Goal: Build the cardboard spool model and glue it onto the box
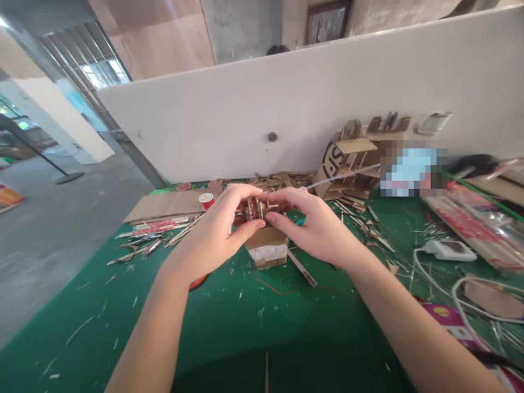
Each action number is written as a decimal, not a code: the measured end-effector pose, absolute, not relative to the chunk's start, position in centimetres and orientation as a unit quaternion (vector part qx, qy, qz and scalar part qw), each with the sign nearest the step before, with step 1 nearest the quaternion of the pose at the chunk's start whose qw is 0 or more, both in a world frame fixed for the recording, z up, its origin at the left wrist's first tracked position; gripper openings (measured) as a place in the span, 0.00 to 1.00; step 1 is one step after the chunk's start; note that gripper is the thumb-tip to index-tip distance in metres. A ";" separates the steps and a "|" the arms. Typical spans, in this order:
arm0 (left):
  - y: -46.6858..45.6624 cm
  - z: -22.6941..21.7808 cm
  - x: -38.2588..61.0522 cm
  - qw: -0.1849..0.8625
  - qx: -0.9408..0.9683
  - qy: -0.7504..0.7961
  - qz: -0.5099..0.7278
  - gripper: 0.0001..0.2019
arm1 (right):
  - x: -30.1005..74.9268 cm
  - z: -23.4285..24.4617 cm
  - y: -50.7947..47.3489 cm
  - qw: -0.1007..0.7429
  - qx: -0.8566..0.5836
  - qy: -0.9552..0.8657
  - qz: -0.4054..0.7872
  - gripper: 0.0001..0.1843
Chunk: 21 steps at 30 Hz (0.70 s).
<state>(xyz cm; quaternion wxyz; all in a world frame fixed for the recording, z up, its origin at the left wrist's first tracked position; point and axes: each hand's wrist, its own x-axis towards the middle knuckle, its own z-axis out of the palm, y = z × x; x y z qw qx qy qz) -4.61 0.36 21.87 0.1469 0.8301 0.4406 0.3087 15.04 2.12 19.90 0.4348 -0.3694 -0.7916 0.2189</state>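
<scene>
Left hand point(221, 221): one, centre of the frame, thumb and fingers pinching the left side of the small round piece point(255, 208).
Right hand point(305, 215): one, pinching the same piece from its right; some fingertips are hidden.
Small round piece: one, between the two hands, touching both.
Cardboard block point(268, 255): one, just below the piece in the frame.
Thread spool point(207, 201): one, red and white, left of centre.
Cardboard stand point(326, 164): one, upper right.

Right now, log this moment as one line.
left hand: holds small assembly | right hand: holds same assembly | nearby: cardboard block, thread spool | surface: green tabletop
</scene>
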 end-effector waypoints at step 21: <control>1.3 22.2 -6.3 0.231 0.822 0.420 0.308 0.19 | 15.8 19.3 3.0 0.434 -0.394 -0.784 0.205 0.10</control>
